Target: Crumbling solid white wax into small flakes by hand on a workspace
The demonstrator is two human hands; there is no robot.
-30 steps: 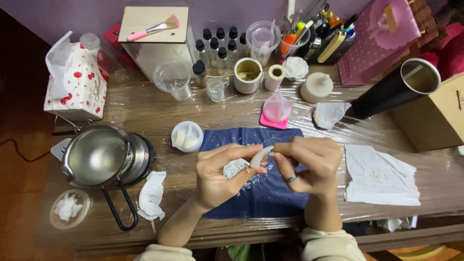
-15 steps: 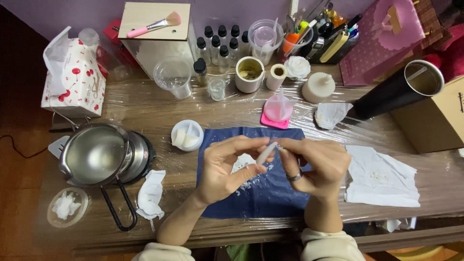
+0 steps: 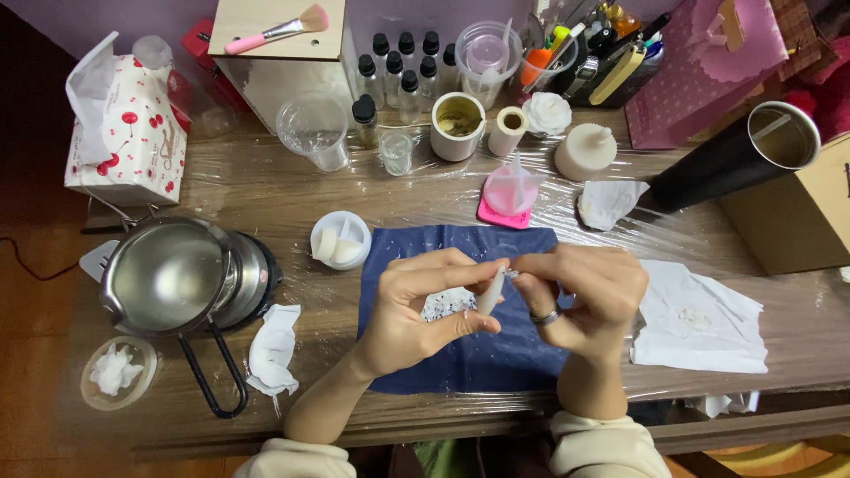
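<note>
Both hands work over the navy cloth (image 3: 460,363) at the near edge of the film-wrapped table (image 3: 266,190). My left hand (image 3: 416,305) pinches a small white tapered piece (image 3: 490,294), wax by the look of it, between thumb and fingers, holding it upright and tilted slightly toward the right. My right hand (image 3: 580,296), ringed, is curled in close, fingertips closed on the upper end of the same piece, so the two hands meet there. Held above the cloth, I judge, so that crumbs fall onto it: a patch of white flecks (image 3: 443,304) lies on the fabric just beneath the left palm.

Around it: steel melting pot (image 3: 168,276) on its small burner at left, long handle pointing toward me, kept well apart from the cloth. Small white dish (image 3: 341,241) with pale chunks touches the cloth's far left corner, within reach. Pink silicone mould (image 3: 509,193) just beyond the cloth's far edge. White rag (image 3: 699,319) to the right, crumpled tissue (image 3: 273,348) by the pot handle.

Hard to make out: what the right fingertips actually do at the tip, whether picking, scraping or twisting, is hidden by the knuckles. The lower end of the piece is behind the left thumb. Elbows and table front are cut off below.
</note>
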